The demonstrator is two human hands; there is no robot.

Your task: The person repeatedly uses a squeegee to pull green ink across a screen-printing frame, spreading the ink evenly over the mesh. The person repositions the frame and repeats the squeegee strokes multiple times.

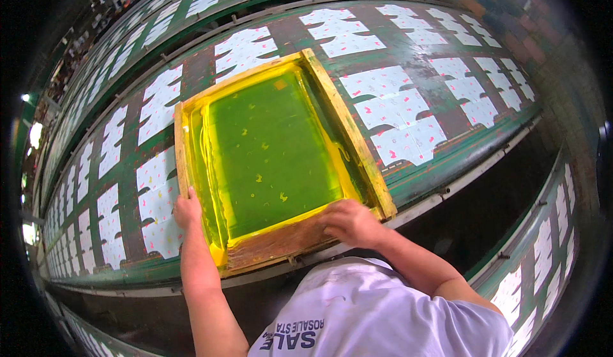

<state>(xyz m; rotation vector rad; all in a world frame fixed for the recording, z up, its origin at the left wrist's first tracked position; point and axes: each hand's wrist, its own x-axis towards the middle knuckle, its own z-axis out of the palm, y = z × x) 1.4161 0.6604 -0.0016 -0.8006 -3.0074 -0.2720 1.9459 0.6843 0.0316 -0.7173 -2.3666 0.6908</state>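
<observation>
Yellow-inked screen is set at the near edge of the table, with both hands on it

The wooden frame (274, 245) is over the long green table (421, 178), its near rail close along the table's near edge. If it lies flat or is a little raised, I cannot tell. Inside is a green mesh (268, 146) with small yellow figures, and yellow ink (218, 253) gathers thickly along its left side. White pieces (399, 114) with small red marks lie to both sides, in rows toward the far edge.

The left hand (186, 213) has its fingers closed around the left rail, near the front corner. The right hand (354, 224) has bent fingers at the near rail, toward its right end; whether they grip or only rest, I cannot tell.

I judge that the step in hand is placing or shifting the screen. The next move seems to call for a level, even hold, so the ink does not run and the frame keeps square to the near edge
</observation>
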